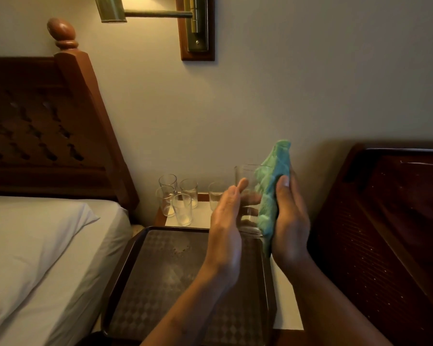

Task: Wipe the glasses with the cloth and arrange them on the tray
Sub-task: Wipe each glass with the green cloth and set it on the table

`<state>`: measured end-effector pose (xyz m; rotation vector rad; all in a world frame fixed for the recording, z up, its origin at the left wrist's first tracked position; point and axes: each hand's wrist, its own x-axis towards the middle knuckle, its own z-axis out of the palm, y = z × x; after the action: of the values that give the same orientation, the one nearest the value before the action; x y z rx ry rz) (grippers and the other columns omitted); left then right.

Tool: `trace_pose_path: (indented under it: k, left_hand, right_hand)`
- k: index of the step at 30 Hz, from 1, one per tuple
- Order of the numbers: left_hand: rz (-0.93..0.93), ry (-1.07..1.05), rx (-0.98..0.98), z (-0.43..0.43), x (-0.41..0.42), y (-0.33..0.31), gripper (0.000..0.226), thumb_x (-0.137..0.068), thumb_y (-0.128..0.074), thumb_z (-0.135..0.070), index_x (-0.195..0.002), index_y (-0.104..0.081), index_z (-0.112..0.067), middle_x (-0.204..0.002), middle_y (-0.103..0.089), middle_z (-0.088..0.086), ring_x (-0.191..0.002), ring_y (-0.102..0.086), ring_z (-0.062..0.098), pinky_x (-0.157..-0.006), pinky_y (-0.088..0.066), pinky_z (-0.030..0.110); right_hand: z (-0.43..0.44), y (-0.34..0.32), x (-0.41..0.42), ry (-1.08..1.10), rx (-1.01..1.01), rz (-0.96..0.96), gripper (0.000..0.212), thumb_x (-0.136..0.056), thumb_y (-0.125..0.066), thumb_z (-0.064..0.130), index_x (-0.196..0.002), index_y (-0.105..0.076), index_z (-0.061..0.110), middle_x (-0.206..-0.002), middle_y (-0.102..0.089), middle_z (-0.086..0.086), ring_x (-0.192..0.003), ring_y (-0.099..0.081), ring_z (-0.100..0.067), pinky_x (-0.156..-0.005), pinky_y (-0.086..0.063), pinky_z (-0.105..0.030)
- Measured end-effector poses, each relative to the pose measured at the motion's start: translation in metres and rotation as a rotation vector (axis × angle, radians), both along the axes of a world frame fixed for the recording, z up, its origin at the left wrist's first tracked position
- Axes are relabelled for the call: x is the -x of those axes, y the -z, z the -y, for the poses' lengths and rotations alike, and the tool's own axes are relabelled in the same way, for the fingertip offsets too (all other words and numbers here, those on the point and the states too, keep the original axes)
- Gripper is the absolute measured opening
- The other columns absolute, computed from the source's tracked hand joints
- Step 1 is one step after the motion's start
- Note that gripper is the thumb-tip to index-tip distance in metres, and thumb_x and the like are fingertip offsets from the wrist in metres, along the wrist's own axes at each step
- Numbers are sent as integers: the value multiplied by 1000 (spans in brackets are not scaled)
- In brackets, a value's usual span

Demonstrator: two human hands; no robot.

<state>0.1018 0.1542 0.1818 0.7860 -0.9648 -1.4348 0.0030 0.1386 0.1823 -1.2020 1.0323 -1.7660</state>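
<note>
I hold a clear drinking glass upright above the far right corner of the dark patterned tray. My left hand grips the glass from its left side. My right hand presses a green cloth against the glass's right side; the cloth sticks up above the rim. Several more clear glasses stand in a cluster on the nightstand behind the tray. One further glass is partly hidden behind my left hand. Nothing stands on the tray.
The nightstand sits against the wall between a bed with a white pillow and wooden headboard on the left and a second dark headboard on the right. A brass wall lamp hangs above.
</note>
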Motion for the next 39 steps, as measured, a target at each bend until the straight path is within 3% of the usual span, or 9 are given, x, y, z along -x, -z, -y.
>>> trace_pose_path:
  k: [4, 7, 10, 15, 20, 23, 30, 32, 39]
  left_hand:
    - [11, -43, -6, 7, -1, -7, 52, -91, -64, -47, -136, -60, -23, -115, -73, -4, -104, -71, 7, -81, -58, 23]
    - [-23, -136, -1, 17, -5, -16, 56, -89, -68, -46, -135, -54, -18, -104, -67, 7, -93, -70, 17, -88, -57, 37]
    - [-27, -134, 14, 14, -4, -11, 41, -97, -60, -39, -129, -59, -14, -91, -72, 0, -90, -70, 15, -86, -57, 36]
    - [-62, 11, -13, 1, 4, -1, 58, -88, -60, -57, -131, -65, -19, -115, -76, 1, -106, -74, 14, -80, -60, 26]
    - [2, -24, 6, 12, -2, -10, 51, -93, -68, -49, -134, -56, -22, -106, -70, 0, -97, -71, 14, -81, -59, 28]
    - [1, -70, 30, 17, -6, -10, 49, -93, -60, -45, -131, -56, -14, -98, -66, 6, -85, -69, 11, -76, -59, 26]
    - [2, 73, -4, -2, 2, -7, 53, -100, -46, -56, -134, -62, -18, -129, -67, 17, -120, -67, 27, -97, -59, 42]
    - [63, 54, 35, 2, 2, -11, 56, -92, -51, -55, -134, -61, -21, -136, -60, 16, -125, -62, 26, -104, -55, 42]
    - [23, -81, 77, 17, -5, -15, 47, -95, -54, -44, -130, -59, -13, -90, -71, -2, -88, -69, 11, -78, -58, 25]
  right_hand:
    - [-11, 11, -11, -4, 47, 0, 58, -106, -42, 48, -161, -37, 31, -142, -65, 8, -130, -63, -9, -97, -54, -18]
    - [-24, 29, -23, -103, 40, -113, 57, -107, -38, 53, -161, -20, 51, -153, -47, 33, -140, -47, 8, -108, -44, -12]
    - [-17, 22, -14, -126, 34, -85, 57, -107, -39, 45, -162, -26, 43, -152, -55, 17, -138, -54, -2, -107, -49, -18]
    - [-2, -3, 1, 30, -26, 46, 54, -99, -44, 54, -141, -59, 23, -105, -75, 0, -97, -73, -16, -77, -59, -26]
    - [-21, 20, -17, -65, 24, -10, 62, -105, -39, 47, -163, -30, 27, -149, -58, -3, -138, -58, -20, -113, -50, -45]
    - [-24, 31, -18, -136, 8, -82, 65, -105, -38, 48, -166, -22, 33, -156, -52, 2, -142, -53, -12, -115, -48, -34]
    - [-1, -5, 7, -27, 62, 78, 38, -107, -38, 42, -127, -61, 18, -86, -73, 11, -79, -71, -4, -67, -57, -19]
    - [-5, -1, 0, 37, 63, 46, 46, -107, -39, 44, -137, -57, 14, -90, -74, 15, -82, -71, 2, -67, -55, -14]
    - [-17, 20, -13, -164, 23, -46, 62, -106, -38, 45, -163, -29, 23, -139, -65, -2, -128, -64, -17, -99, -57, -31]
